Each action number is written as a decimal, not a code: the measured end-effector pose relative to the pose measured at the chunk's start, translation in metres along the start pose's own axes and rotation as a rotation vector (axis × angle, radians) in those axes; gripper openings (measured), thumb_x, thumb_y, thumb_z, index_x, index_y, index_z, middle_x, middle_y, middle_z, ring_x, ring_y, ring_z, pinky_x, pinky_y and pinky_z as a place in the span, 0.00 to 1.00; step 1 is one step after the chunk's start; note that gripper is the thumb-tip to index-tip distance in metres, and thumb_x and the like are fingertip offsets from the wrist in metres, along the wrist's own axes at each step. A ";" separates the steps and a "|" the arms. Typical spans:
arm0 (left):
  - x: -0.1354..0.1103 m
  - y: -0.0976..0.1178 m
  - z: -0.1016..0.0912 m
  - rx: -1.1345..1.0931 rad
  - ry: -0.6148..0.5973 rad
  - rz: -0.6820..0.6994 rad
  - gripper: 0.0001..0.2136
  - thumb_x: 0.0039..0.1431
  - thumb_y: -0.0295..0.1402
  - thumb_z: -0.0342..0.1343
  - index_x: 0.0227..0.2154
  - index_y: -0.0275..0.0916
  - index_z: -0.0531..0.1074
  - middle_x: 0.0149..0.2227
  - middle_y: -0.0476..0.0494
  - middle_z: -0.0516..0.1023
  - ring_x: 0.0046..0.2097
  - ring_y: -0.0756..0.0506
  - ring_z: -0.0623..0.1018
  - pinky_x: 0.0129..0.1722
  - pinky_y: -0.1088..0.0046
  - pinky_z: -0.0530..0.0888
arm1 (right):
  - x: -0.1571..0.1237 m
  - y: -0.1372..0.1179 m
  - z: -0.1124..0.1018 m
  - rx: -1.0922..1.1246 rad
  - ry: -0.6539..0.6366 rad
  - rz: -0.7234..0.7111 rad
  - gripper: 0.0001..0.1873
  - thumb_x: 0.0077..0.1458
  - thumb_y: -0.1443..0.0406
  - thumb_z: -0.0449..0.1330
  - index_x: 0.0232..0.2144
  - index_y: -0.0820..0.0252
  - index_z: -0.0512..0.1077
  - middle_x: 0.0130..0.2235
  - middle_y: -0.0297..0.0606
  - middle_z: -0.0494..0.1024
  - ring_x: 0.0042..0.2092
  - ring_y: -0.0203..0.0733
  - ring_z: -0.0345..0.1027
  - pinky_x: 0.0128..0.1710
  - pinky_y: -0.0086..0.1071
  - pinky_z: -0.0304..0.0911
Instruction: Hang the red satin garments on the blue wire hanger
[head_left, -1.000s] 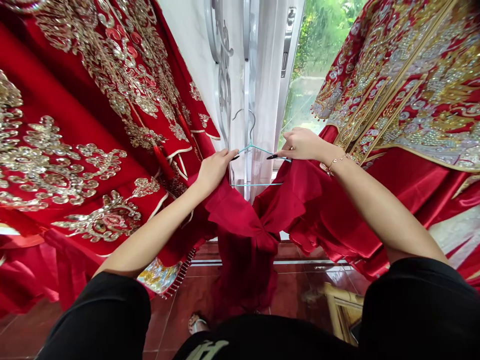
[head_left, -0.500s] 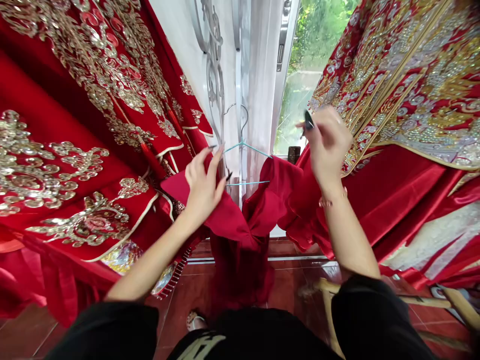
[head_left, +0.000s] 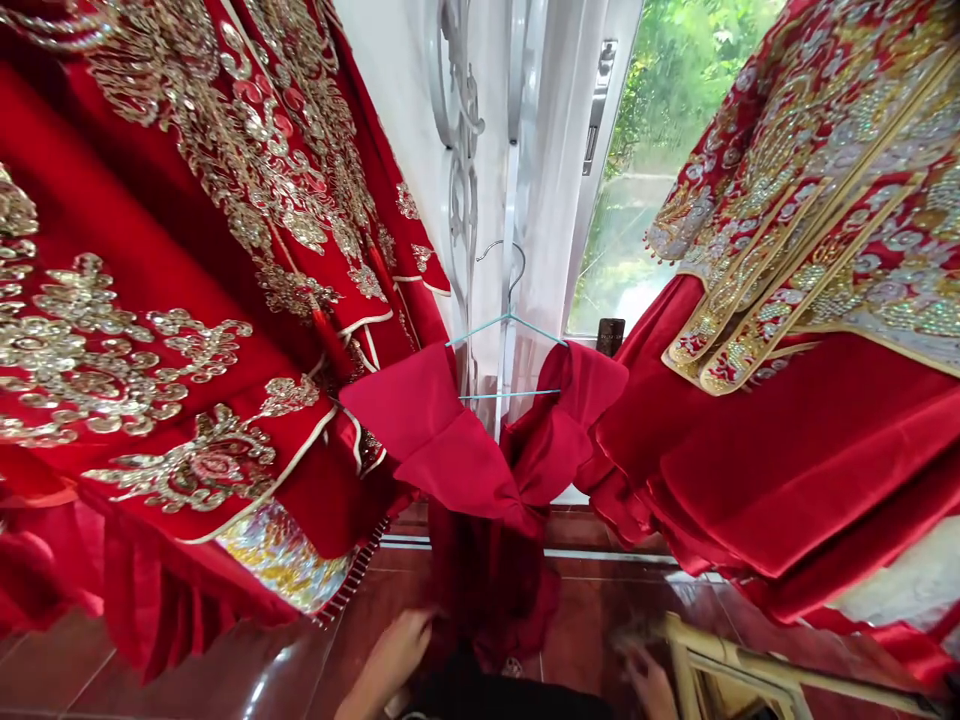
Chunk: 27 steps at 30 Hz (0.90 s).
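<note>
A plain dark red dress point(head_left: 465, 450) with wide ruffled shoulders hangs on a thin light-blue hanger point(head_left: 510, 317), its silver hook pointing up. My left hand point(head_left: 397, 645) is low at the bottom of the view, beside the left edge of the dress's skirt. Its fingers look curled, and what they hold, if anything, is hidden. To the right of the skirt, near a wooden stool point(head_left: 739, 660), my right hand point(head_left: 646, 678) is smeared by motion. I cannot make out its finger shape.
Red garments with heavy silver and gold beadwork hang on the left point(head_left: 202, 455) and right point(head_left: 810, 270). Behind the dress stand white metal scrollwork point(head_left: 460, 200) and a window point(head_left: 645, 180). Below is a red tiled floor point(head_left: 300, 650).
Both my hands have dropped from the hanger's height to the bottom of the view. The dress hangs on its hanger, and the view has shifted so things sit lower and farther right.
</note>
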<state>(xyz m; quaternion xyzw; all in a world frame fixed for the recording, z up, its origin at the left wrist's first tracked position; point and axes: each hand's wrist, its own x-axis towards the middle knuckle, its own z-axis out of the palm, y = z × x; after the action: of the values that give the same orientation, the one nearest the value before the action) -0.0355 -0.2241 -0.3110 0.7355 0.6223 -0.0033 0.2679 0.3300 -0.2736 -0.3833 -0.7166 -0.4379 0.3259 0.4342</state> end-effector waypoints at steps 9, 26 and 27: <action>0.006 0.130 -0.244 -0.218 1.074 0.203 0.24 0.63 0.38 0.52 0.63 0.44 0.65 0.66 0.36 0.66 0.67 0.35 0.65 0.67 0.48 0.64 | 0.129 -0.255 0.000 0.192 0.331 -0.609 0.24 0.59 0.56 0.50 0.57 0.51 0.67 0.59 0.49 0.74 0.60 0.52 0.70 0.60 0.54 0.67; 0.062 0.114 -0.295 0.124 0.922 0.155 0.38 0.54 0.24 0.53 0.69 0.49 0.55 0.65 0.37 0.66 0.66 0.30 0.67 0.62 0.41 0.69 | 0.198 -0.341 -0.013 -0.323 0.145 -0.839 0.33 0.50 0.75 0.51 0.58 0.58 0.70 0.53 0.46 0.79 0.54 0.56 0.70 0.57 0.53 0.66; 0.062 0.113 -0.297 0.130 0.894 0.168 0.37 0.54 0.25 0.53 0.68 0.49 0.55 0.65 0.37 0.67 0.65 0.30 0.68 0.62 0.42 0.70 | 0.201 -0.341 -0.015 -0.295 0.119 -0.842 0.32 0.51 0.74 0.53 0.58 0.58 0.70 0.54 0.45 0.79 0.54 0.54 0.71 0.58 0.52 0.66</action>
<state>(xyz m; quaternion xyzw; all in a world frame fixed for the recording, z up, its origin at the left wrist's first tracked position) -0.0159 -0.0580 -0.0337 0.7277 0.6136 0.2972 -0.0744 0.3063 -0.0141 -0.0852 -0.5479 -0.7072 0.0131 0.4465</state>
